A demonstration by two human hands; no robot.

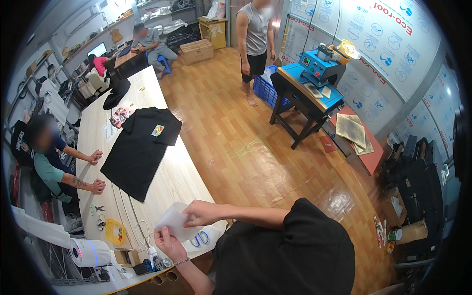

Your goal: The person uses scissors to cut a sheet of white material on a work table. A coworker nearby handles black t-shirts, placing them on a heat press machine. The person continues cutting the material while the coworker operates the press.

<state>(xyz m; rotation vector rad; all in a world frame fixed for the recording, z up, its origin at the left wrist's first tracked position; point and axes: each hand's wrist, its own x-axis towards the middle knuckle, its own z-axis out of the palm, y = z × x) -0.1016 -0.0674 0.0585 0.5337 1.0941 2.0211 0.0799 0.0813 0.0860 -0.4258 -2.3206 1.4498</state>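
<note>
A translucent white sheet (173, 219), film or thin paper, is held up over the near end of the table. My left hand (169, 244), a bracelet at its wrist, pinches its lower edge. On the sheet's right side, my right hand (202, 213) grips it with bent fingers. Blue-handled scissors (199, 239) lie on the table beside my hands. Farther along, a black T-shirt (142, 152) is spread flat, with a small colourful print (158, 130) on its chest.
A person (54, 162) leans on the long table (184, 179) at the left. Near its edge are a yellow basket (115, 232) and a white cylindrical device (89, 252). Another person (255, 39) stands by a blue press machine (319, 66). Cardboard boxes (196, 51) sit at the back.
</note>
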